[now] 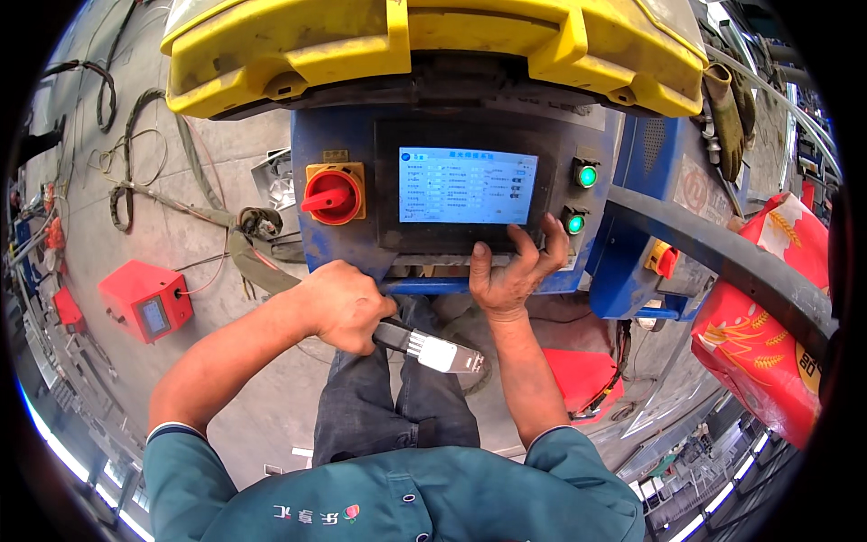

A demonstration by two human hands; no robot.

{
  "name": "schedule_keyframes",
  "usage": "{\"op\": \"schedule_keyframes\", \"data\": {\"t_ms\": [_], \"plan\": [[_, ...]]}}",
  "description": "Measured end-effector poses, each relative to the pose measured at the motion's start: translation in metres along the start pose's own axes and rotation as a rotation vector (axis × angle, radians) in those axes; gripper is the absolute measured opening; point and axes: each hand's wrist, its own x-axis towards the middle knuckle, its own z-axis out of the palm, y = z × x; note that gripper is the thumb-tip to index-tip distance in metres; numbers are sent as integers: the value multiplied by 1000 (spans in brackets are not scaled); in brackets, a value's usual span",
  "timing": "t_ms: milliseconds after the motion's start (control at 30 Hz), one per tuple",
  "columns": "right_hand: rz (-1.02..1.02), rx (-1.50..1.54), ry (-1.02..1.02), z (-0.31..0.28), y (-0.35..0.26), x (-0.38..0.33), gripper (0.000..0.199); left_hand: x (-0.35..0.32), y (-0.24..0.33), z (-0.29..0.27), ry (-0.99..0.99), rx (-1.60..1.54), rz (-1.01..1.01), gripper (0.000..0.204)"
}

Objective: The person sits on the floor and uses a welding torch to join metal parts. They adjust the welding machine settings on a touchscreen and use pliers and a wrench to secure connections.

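My left hand (341, 307) is closed around the black handle of a welding gun (436, 350), whose silver-white head points right and slightly down, above my legs. My right hand (519, 271) is raised at the lower right of a lit touchscreen (468, 185), holding nothing. Its fingers are apart, one fingertip close to the screen's bottom edge; whether it touches cannot be told. The screen sits in a black panel on a blue machine cabinet (348, 135). Left of it is a red rotary switch (332, 195) on a yellow plate. Two green lit buttons (587, 175) stand to the right.
A yellow case (298, 68) lies on top of the cabinet. To the right are another blue machine (623, 257), a grey bar (722, 253) and a red printed sack (759, 334). Red boxes (147, 301) and a thick hose (194, 163) lie on the floor at left.
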Motion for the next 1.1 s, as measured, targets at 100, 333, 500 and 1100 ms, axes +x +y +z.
{"op": "schedule_keyframes", "data": {"t_ms": [100,333,500,1100], "plan": [[2,6,2,0,0,0,51,0,-1,1,7,4,4,31],[-4,-7,-7,0,0,1,52,-1,-1,1,5,5,7,31],[-3,-3,-8,0,0,0,52,0,0,-1,-5,2,0,31],[-31,34,14,0,-9,18,49,-1,-1,0,6,-12,4,31]]}}
